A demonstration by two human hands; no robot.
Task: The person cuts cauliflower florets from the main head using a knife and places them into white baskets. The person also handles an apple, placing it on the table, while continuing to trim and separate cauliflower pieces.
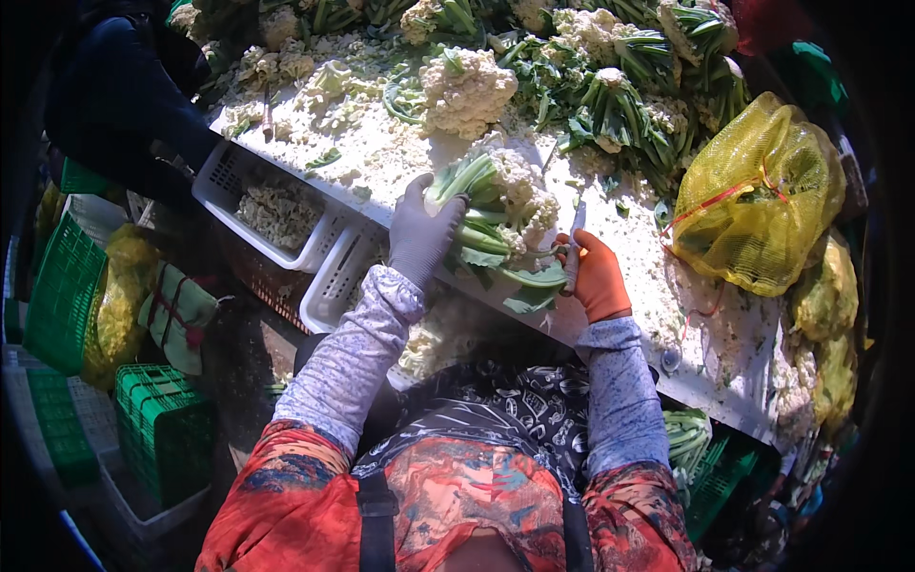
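Observation:
My left hand (427, 227), in a grey glove, grips a cauliflower head (525, 193) by its stem end and green leaf stalks. The white curds face right and away from me, and one leaf (536, 286) hangs over the table's near edge. In an orange glove, my right hand (599, 275) holds a knife (575, 243) by its handle, blade pointing up and away. The knife is close beside the cauliflower's lower leaves; whether it touches them I cannot tell. Another cauliflower (468, 93) rests on the white table (457, 154) just beyond.
Leafy cauliflowers (622, 107) are heaped at the table's far side. A yellow mesh bag (750, 193) lies at right. Below the left edge sits a white crate (311, 250) holding florets. Another knife (267, 118) lies near a person's sleeve (136, 93). Green crates (164, 422) stand at left.

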